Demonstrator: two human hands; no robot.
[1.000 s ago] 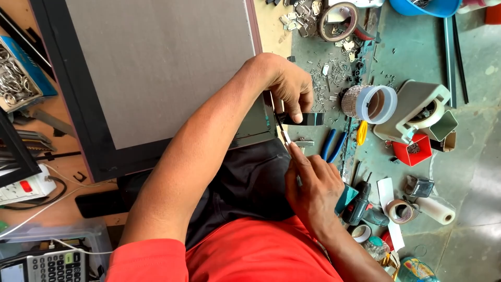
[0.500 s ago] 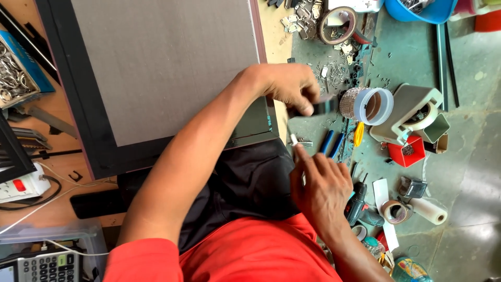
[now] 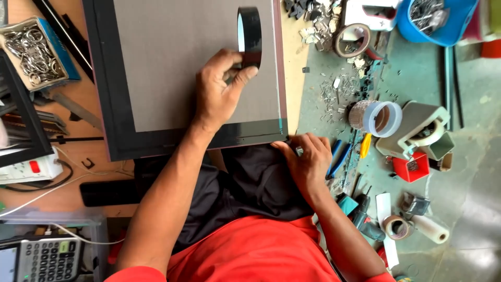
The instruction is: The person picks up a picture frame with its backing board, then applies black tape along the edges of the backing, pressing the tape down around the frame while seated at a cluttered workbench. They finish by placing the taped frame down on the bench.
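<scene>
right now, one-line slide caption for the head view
Left hand lifts black tape roll over grey framed board; right hand pins its corner.

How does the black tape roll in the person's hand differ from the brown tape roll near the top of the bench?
The black tape roll stands on edge over the grey board, gripped by the left hand; the brown tape roll lies flat and untouched among scraps. One is black, the other brown. Both are open-cored rings.

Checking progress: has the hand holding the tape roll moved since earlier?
Yes. The left hand, holding the black tape roll, moved from the right edge of the frame leftward over its grey panel.
</scene>
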